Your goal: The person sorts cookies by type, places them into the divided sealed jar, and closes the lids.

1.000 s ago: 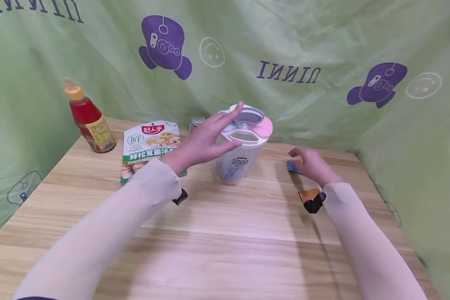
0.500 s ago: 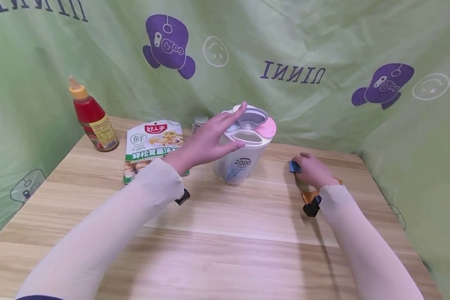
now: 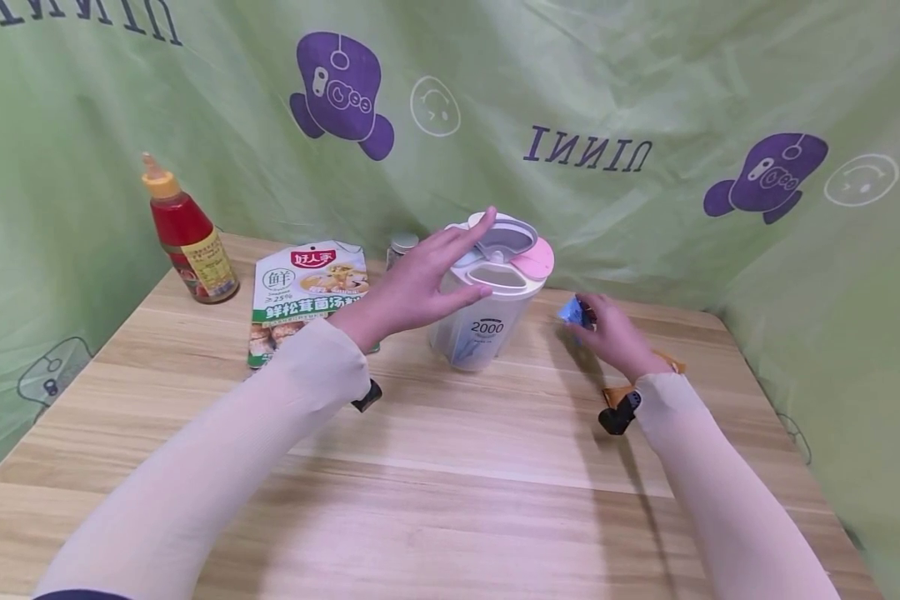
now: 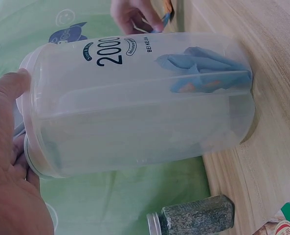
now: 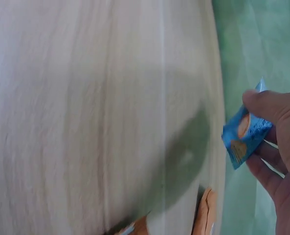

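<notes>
A small blue packet (image 5: 245,134) is pinched between the thumb and fingers of the right hand (image 5: 284,134), well apart from the left hand (image 3: 418,283). The top of the clear container (image 4: 135,112) is touched by the left hand, its fingers extended. Blue wrapping (image 4: 206,68) is seen inside, near the base.

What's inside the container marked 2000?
What looks like a blue wrapper sits at the bottom of the container, showing through from outside. Whatever may lie directly behind the wrapper is covered.
</notes>
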Available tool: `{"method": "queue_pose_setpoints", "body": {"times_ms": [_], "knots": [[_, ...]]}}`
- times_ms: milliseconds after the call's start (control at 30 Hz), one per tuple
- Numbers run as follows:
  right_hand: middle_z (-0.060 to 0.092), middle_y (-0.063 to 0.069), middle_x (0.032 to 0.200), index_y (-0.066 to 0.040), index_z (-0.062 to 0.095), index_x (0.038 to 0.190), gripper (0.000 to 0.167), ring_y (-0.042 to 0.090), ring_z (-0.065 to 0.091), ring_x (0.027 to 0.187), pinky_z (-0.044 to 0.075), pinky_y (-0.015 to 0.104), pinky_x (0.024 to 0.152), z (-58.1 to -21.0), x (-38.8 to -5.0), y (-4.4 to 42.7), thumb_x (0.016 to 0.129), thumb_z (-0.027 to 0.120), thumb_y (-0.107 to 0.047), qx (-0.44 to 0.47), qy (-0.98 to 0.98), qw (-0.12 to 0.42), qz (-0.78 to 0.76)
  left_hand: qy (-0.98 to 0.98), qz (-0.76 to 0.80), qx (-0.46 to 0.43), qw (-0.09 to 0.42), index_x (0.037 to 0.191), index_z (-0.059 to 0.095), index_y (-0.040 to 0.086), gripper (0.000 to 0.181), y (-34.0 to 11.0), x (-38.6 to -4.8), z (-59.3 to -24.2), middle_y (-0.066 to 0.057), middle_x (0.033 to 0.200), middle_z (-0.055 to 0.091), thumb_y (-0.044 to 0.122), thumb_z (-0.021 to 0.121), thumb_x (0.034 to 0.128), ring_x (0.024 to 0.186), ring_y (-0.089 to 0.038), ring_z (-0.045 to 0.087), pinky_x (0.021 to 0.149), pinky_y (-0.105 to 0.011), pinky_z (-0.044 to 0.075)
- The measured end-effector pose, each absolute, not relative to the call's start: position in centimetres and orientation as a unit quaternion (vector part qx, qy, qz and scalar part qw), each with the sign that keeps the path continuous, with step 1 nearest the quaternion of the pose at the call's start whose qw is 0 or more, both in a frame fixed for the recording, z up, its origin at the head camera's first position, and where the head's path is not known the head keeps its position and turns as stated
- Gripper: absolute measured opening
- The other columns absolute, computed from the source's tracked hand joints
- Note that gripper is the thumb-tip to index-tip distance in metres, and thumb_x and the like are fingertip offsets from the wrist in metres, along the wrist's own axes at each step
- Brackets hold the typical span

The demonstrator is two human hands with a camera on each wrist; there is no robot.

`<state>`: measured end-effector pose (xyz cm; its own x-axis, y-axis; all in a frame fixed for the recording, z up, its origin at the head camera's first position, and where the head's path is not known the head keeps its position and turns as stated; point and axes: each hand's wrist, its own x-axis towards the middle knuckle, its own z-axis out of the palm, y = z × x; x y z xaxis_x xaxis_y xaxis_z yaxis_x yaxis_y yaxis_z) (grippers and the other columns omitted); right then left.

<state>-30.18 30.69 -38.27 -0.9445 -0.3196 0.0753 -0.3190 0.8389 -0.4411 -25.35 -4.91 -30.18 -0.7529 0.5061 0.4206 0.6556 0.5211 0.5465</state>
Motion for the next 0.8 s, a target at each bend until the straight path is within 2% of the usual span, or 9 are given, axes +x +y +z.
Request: {"method": "queue_pose_setpoints", "body": {"times_ms": [67,167,267,333,467,600,733,800], "knots": [[0.053,0.038,0.136,0.016,0.044,0.148,0.059,0.052,0.060,0.121,0.055,0.061,0.104,-38.2,-30.1,30.5,0.100,0.069,-0.010,-0.164,0.954,-0.014,-0.251,-0.866,-0.356,-0.335,0.104,0.169,0.015,0.028,0.089,-4.9,-25.4,-30.2,-0.010,0.167,0.042,0.039,0.071,0.1002,0.153,-0.027,0.042,0.127,-0.051,0.039],[0.059,0.031,0.121,0.015,0.052,0.140,0.048,0.041,0.064,0.107,0.062,0.042,0.091,-38.0,-30.0,30.3,0.101,0.068,-0.008,-0.150,0.947,-0.018,-0.284,-0.866,-0.356,-0.336,0.104,0.169,0.015,0.028,0.090,-4.9,-25.4,-30.2,-0.010,0.167,0.042,0.039,0.071,0.1001,0.153,-0.027,0.042,0.127,-0.050,0.039],[0.062,0.023,0.110,0.012,0.059,0.132,0.037,0.024,0.061,0.095,0.056,0.021,0.076,-37.8,-29.8,30.1,0.102,0.066,-0.010,-0.124,0.939,-0.005,-0.320,-0.865,-0.356,-0.337,0.104,0.169,0.015,0.028,0.089,-4.8,-25.4,-30.2,-0.011,0.166,0.042,0.039,0.071,0.1002,0.152,-0.027,0.042,0.127,-0.050,0.039],[0.063,0.020,0.108,0.011,0.061,0.130,0.036,0.015,0.058,0.090,0.051,0.014,0.070,-37.6,-29.8,30.0,0.102,0.067,-0.012,-0.104,0.933,0.006,-0.346,-0.865,-0.356,-0.337,0.105,0.169,0.015,0.027,0.089,-4.8,-25.3,-30.2,-0.011,0.166,0.043,0.038,0.071,0.1003,0.152,-0.027,0.043,0.127,-0.049,0.039],[0.061,0.015,0.109,0.010,0.058,0.130,0.038,0.004,0.056,0.084,0.051,0.013,0.064,-37.1,-29.6,29.8,0.103,0.067,-0.017,-0.065,0.915,0.017,-0.398,-0.865,-0.355,-0.338,0.107,0.169,0.015,0.027,0.089,-4.8,-25.3,-30.1,-0.011,0.165,0.044,0.037,0.071,0.1001,0.152,-0.028,0.043,0.127,-0.049,0.038],[0.060,0.005,0.104,0.009,0.055,0.128,0.042,0.000,0.056,0.080,0.053,0.014,0.061,-36.5,-29.4,29.4,0.103,0.068,-0.021,-0.045,0.895,0.004,-0.443,-0.865,-0.355,-0.338,0.107,0.169,0.016,0.026,0.090,-4.8,-25.3,-30.1,-0.012,0.165,0.045,0.037,0.072,0.0998,0.151,-0.029,0.043,0.127,-0.051,0.038],[0.062,-0.006,0.097,0.006,0.057,0.122,0.034,-0.002,0.061,0.083,0.057,0.010,0.073,-35.4,-29.2,28.8,0.101,0.071,-0.016,-0.040,0.865,-0.033,-0.500,-0.864,-0.356,-0.337,0.109,0.169,0.016,0.025,0.090,-4.8,-25.3,-30.2,-0.013,0.164,0.045,0.037,0.072,0.0998,0.151,-0.029,0.044,0.127,-0.051,0.039],[0.064,-0.010,0.093,-0.001,0.059,0.116,0.025,-0.002,0.062,0.083,0.058,0.009,0.075,-34.6,-29.0,28.4,0.100,0.072,-0.014,-0.032,0.844,-0.055,-0.532,-0.864,-0.356,-0.338,0.111,0.169,0.017,0.025,0.090,-4.8,-25.4,-30.2,-0.013,0.164,0.046,0.036,0.072,0.0998,0.150,-0.029,0.044,0.127,-0.051,0.039]]}}
